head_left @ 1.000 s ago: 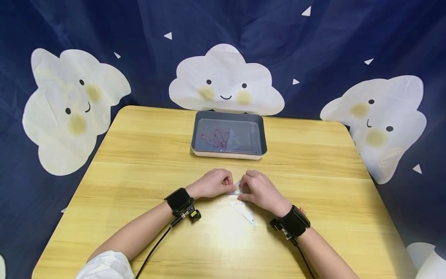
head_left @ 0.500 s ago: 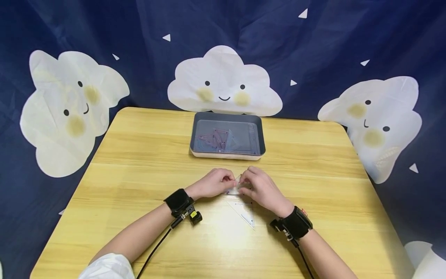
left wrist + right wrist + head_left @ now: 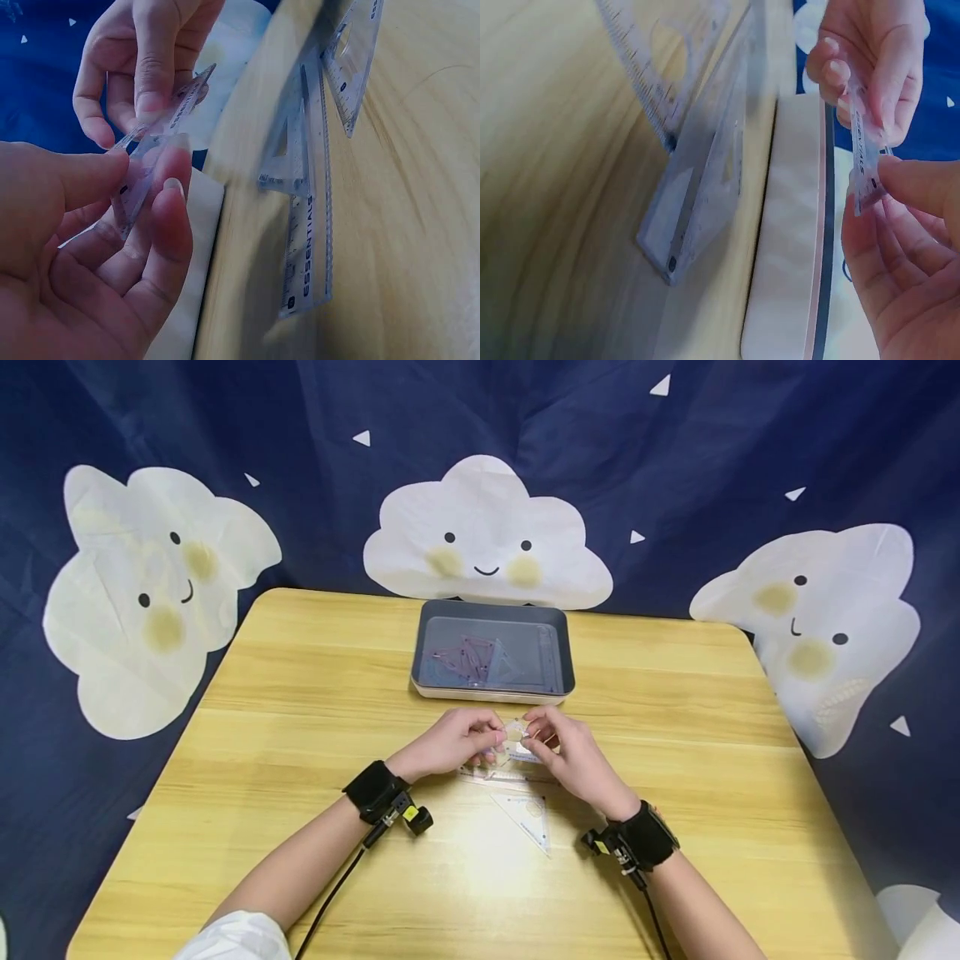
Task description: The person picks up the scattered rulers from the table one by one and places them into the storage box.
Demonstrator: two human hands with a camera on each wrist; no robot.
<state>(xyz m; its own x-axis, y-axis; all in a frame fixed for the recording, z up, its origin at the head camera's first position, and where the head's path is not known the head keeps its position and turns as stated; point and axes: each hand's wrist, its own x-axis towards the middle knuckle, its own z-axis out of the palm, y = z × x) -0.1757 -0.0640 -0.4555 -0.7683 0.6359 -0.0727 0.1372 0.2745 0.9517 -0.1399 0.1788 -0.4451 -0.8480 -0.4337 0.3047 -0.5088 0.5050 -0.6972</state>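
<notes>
Both hands hold one small clear plastic drawing piece (image 3: 166,124), lettered ESSENTIALS along an edge. My left hand (image 3: 468,742) pinches its near end between thumb and fingers. At the other end, my right hand (image 3: 573,760) grips it with thumb and fingertips. The piece is tilted and raised above the table; fingers cover much of its outline, so I cannot tell its full shape. Beneath the hands lies a clear ruler (image 3: 307,259), overlapped by a clear set square (image 3: 277,169). A second set square (image 3: 531,818) with a round cut-out lies nearer the front.
Behind the hands stands a grey tray (image 3: 431,622) with a pale outside. Inside it are purple set squares (image 3: 468,658), a bluish triangle (image 3: 508,662) and other clear pieces. A wooden table (image 3: 315,643) carries everything; a dark blue cloud-patterned curtain (image 3: 315,468) hangs behind.
Both hands have risen and moved slightly toward the tray, lifting the clear piece between them. The ruler and front set square are now more exposed, with the front set square still in place.
</notes>
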